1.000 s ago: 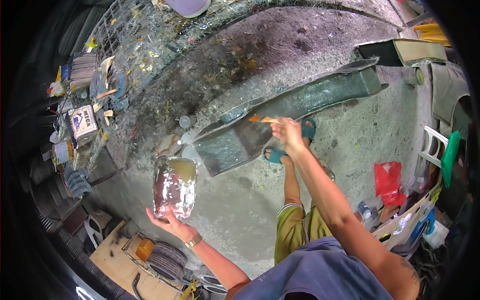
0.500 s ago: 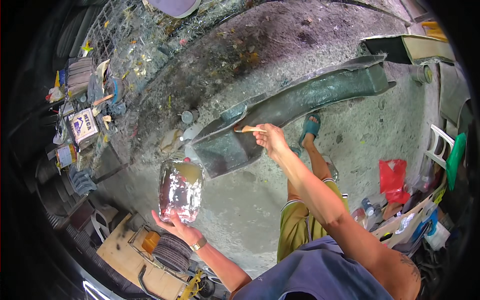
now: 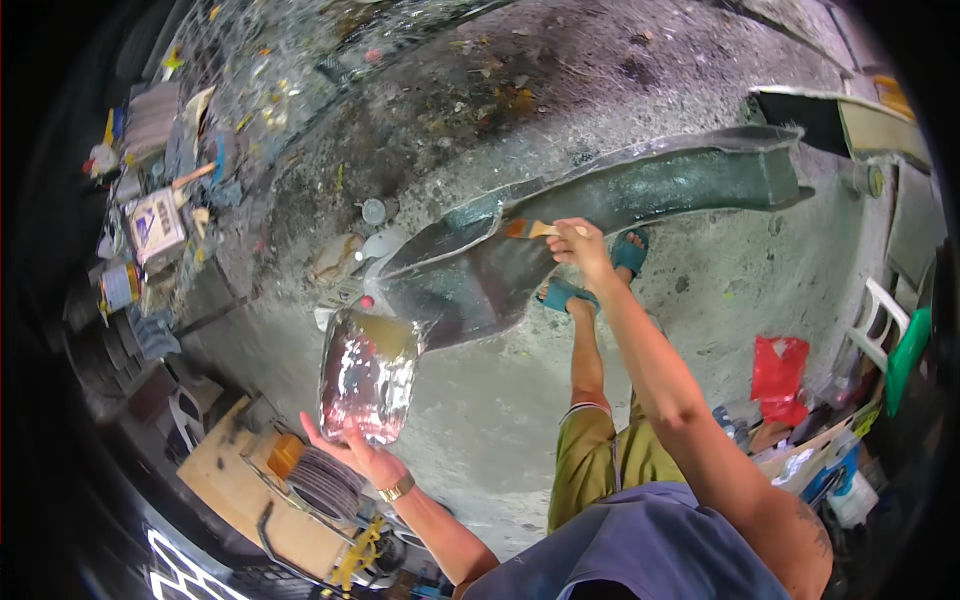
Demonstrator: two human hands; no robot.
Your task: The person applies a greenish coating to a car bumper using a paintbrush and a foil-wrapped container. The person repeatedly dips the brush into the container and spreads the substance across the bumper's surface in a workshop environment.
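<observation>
My left hand (image 3: 365,460) supports a shiny, see-through rectangular tub (image 3: 368,380) from its near end, fingers spread against it. Pale yellowish liquid seems to lie at the tub's far end. My right hand (image 3: 580,248) grips a paintbrush (image 3: 538,229) by its light wooden handle, with the brown bristles pointing left. Under the brush lies a long, dark grey-green trough-shaped piece (image 3: 690,185) with raised, ragged edges and a wet-looking gloss. The bristles are over its inside near the middle; whether they touch it I cannot tell.
Near the piece's left end stand a small tin (image 3: 375,211) and a white round lid-like thing (image 3: 385,243). Cans and boxes (image 3: 157,226) crowd the left. A tyre (image 3: 325,483) rests lower left. A red bag (image 3: 779,378) and white plastic chair (image 3: 880,320) are at right.
My right hand has moved right and slightly up along the piece with the brush. The left hand still holds the tub. My feet have shifted, and the whole view has turned slightly.
</observation>
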